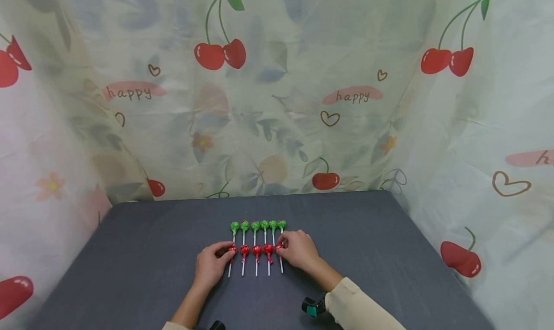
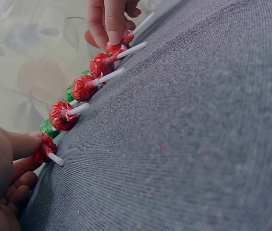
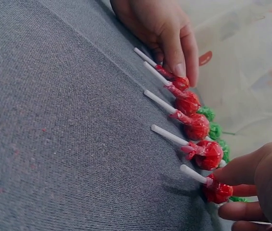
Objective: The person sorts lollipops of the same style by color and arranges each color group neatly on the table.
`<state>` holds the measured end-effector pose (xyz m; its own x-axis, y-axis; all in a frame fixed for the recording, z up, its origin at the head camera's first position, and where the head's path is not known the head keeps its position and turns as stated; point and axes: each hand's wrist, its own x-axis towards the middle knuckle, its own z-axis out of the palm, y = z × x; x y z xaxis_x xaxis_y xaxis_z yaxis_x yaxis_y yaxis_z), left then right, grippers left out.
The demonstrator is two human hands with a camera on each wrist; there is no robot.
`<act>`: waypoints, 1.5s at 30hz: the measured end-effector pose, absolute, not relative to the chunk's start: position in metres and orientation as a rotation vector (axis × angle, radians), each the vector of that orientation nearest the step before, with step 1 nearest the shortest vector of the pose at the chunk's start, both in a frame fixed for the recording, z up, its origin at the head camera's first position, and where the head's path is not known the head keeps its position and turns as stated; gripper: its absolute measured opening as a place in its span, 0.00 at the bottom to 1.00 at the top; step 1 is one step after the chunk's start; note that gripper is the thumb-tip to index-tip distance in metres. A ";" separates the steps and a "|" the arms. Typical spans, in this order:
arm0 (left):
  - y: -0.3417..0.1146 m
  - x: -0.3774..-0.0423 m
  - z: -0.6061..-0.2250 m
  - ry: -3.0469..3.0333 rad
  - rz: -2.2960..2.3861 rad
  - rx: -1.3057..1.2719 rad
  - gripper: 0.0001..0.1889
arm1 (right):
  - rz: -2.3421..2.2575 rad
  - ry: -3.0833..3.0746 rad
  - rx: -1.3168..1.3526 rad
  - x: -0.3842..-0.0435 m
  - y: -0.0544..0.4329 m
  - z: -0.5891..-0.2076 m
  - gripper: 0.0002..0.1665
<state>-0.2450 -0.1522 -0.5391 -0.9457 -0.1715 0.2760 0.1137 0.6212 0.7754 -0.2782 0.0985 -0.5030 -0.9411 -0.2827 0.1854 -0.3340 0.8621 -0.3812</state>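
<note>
Two rows of wrapped lollipops lie on the dark table, sticks toward the person. The far row is green (image 1: 256, 226), the near row red (image 1: 257, 250). At the near row's left end, my left hand (image 1: 207, 267) pinches a red lollipop (image 2: 44, 148) by its wrapped head between thumb and fingers. My right hand (image 1: 300, 250) holds the red lollipop (image 3: 217, 191) at the other end, thumb and finger on either side of its head. Between the hands, several red lollipops (image 3: 197, 126) lie side by side. In the wrist views the green heads (image 2: 48, 128) are partly hidden behind the red ones.
The grey cloth-covered table (image 1: 164, 234) stretches out on both sides of the rows. A cherry-printed curtain (image 1: 277, 104) hangs behind it and along the sides. A black strap device (image 1: 313, 307) sits at the right wrist.
</note>
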 end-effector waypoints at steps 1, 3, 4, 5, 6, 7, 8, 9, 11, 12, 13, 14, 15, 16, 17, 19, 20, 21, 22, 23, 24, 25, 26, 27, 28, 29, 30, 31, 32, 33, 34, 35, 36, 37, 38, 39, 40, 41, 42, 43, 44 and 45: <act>-0.152 -0.245 -0.539 -2.522 -1.244 0.047 0.12 | 0.635 -2.913 0.481 -0.278 0.098 -0.503 0.07; -0.153 -0.245 -0.540 -2.519 -1.250 0.049 0.12 | 0.644 -2.917 0.473 -0.278 0.098 -0.503 0.07; -0.153 -0.245 -0.540 -2.518 -1.254 0.049 0.12 | 0.646 -2.919 0.468 -0.278 0.098 -0.503 0.07; -0.153 -0.245 -0.540 -2.517 -1.256 0.050 0.12 | 0.648 -2.920 0.464 -0.277 0.098 -0.503 0.07; -0.153 -0.245 -0.540 -2.514 -1.257 0.050 0.12 | 0.650 -2.919 0.460 -0.277 0.098 -0.503 0.06; -0.153 -0.246 -0.541 -2.512 -1.260 0.051 0.12 | 0.651 -2.916 0.457 -0.277 0.097 -0.503 0.06; -0.153 -0.246 -0.541 -2.511 -1.261 0.052 0.12 | 0.652 -2.913 0.453 -0.277 0.097 -0.503 0.06; -0.153 -0.246 -0.541 -2.511 -1.261 0.053 0.12 | 0.652 -2.911 0.450 -0.277 0.097 -0.503 0.06; -0.153 -0.246 -0.542 -2.512 -1.262 0.058 0.12 | 0.653 -2.905 0.443 -0.277 0.097 -0.504 0.06; -0.153 -0.246 -0.542 -2.514 -1.262 0.060 0.12 | 0.654 -2.903 0.440 -0.277 0.097 -0.504 0.06; -0.153 -0.246 -0.542 -2.515 -1.265 0.062 0.12 | 0.654 -2.903 0.436 -0.277 0.096 -0.504 0.06; -0.153 -0.246 -0.542 -2.516 -1.266 0.063 0.12 | 0.652 -2.903 0.434 -0.277 0.096 -0.505 0.06; -0.153 -0.246 -0.542 -2.518 -1.268 0.065 0.12 | 0.652 -2.902 0.432 -0.277 0.096 -0.505 0.06; -0.153 -0.246 -0.542 -2.518 -1.269 0.064 0.12 | 0.653 -2.905 0.426 -0.277 0.097 -0.505 0.06; -0.153 -0.246 -0.541 -2.519 -1.269 0.063 0.12 | 0.653 -2.907 0.423 -0.277 0.097 -0.504 0.07; -0.153 -0.246 -0.541 -2.520 -1.272 0.062 0.12 | 0.661 -2.902 0.426 -0.278 0.097 -0.504 0.08; -0.153 -0.246 -0.541 -2.521 -1.273 0.063 0.12 | 0.672 -2.900 0.423 -0.278 0.098 -0.503 0.09; -0.153 -0.247 -0.541 -2.520 -1.275 0.064 0.12 | 0.686 -2.899 0.416 -0.278 0.099 -0.502 0.09; -0.154 -0.247 -0.540 -2.518 -1.278 0.065 0.12 | 0.700 -2.899 0.409 -0.278 0.099 -0.501 0.10; -0.154 -0.247 -0.541 -2.516 -1.285 0.070 0.12 | 0.715 -2.892 0.408 -0.278 0.100 -0.500 0.11; -0.154 -0.247 -0.541 -2.513 -1.294 0.075 0.12 | 0.734 -2.885 0.400 -0.278 0.101 -0.499 0.12; -0.154 -0.248 -0.541 -2.507 -1.307 0.081 0.12 | 0.754 -2.883 0.386 -0.277 0.103 -0.498 0.12; -0.155 -0.247 -0.541 -2.499 -1.322 0.088 0.12 | 0.775 -2.876 0.380 -0.276 0.104 -0.498 0.12; -0.155 -0.247 -0.541 -2.490 -1.337 0.096 0.12 | 0.792 -2.870 0.373 -0.275 0.107 -0.497 0.12; -0.156 -0.247 -0.541 -2.482 -1.353 0.108 0.12 | 0.810 -2.861 0.370 -0.274 0.109 -0.497 0.12; -0.157 -0.246 -0.541 -2.473 -1.369 0.120 0.12 | 0.827 -2.855 0.360 -0.273 0.112 -0.498 0.11; -0.158 -0.245 -0.541 -2.465 -1.382 0.131 0.12 | 0.841 -2.847 0.355 -0.272 0.116 -0.498 0.11; -0.158 -0.244 -0.540 -2.456 -1.394 0.142 0.12 | 0.855 -2.839 0.349 -0.271 0.120 -0.499 0.10; -0.160 -0.243 -0.540 -2.450 -1.400 0.146 0.12 | 0.866 -2.832 0.342 -0.270 0.125 -0.500 0.09; -0.161 -0.242 -0.540 -2.443 -1.408 0.146 0.12 | 0.875 -2.827 0.333 -0.270 0.130 -0.501 0.09; -0.162 -0.241 -0.539 -2.438 -1.422 0.151 0.12 | 0.883 -2.818 0.329 -0.269 0.136 -0.502 0.08; -0.164 -0.240 -0.538 -2.432 -1.428 0.149 0.12 | 0.887 -2.810 0.323 -0.269 0.143 -0.504 0.07; -0.165 -0.239 -0.537 -2.428 -1.433 0.147 0.13 | 0.893 -2.798 0.321 -0.269 0.150 -0.505 0.07; -0.167 -0.237 -0.537 -2.425 -1.437 0.144 0.13 | 0.901 -2.788 0.316 -0.268 0.157 -0.506 0.07; -0.170 -0.236 -0.536 -2.423 -1.439 0.138 0.13 | 0.904 -2.776 0.313 -0.268 0.165 -0.508 0.06; -0.172 -0.235 -0.535 -2.422 -1.440 0.138 0.13 | 0.907 -2.761 0.316 -0.267 0.172 -0.510 0.06; -0.175 -0.234 -0.535 -2.423 -1.435 0.144 0.13 | 0.905 -2.750 0.312 -0.266 0.180 -0.511 0.06; -0.178 -0.233 -0.535 -2.424 -1.418 0.138 0.13 | 0.898 -2.746 0.305 -0.266 0.188 -0.513 0.06; -0.181 -0.232 -0.535 -2.430 -1.403 0.136 0.14 | 0.891 -2.742 0.300 -0.265 0.196 -0.514 0.06; -0.185 -0.231 -0.534 -2.436 -1.381 0.130 0.14 | 0.878 -2.745 0.295 -0.265 0.204 -0.516 0.07; -0.189 -0.230 -0.534 -2.439 -1.358 0.118 0.14 | 0.861 -2.750 0.290 -0.265 0.212 -0.517 0.07; -0.194 -0.230 -0.534 -2.445 -1.325 0.104 0.14 | 0.839 -2.757 0.289 -0.264 0.220 -0.519 0.08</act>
